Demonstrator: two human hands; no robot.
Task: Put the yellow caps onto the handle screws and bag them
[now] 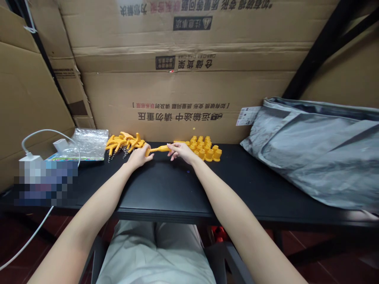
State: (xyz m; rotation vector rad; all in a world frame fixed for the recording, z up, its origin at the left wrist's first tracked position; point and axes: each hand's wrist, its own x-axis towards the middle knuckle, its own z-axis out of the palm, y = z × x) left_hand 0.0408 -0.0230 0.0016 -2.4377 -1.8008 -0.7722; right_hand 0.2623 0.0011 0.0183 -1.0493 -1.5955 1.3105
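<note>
Between my hands, just above the black table, runs a slim yellow plastic rod (163, 148) with a narrow ridged stretch and a thicker body. My left hand (138, 157) is closed around its left end, where a rounded yellow part shows at the fingers. Fingers and thumb of my right hand (182, 152) pinch the thicker right end. Left of my left hand lies a heap of yellow T-shaped handles (122, 141) with thin metal spirals. Past my right hand stand several yellow flanged cups (209, 153) in rows, near another yellow stick (177, 142).
Bubble wrap (91, 142) and a white charger (32, 167) with a cable are at the left, beside a blurred-out patch. A large grey bag (314, 154) covers the right side. Cardboard (189, 90) walls the back of the black table (166, 193).
</note>
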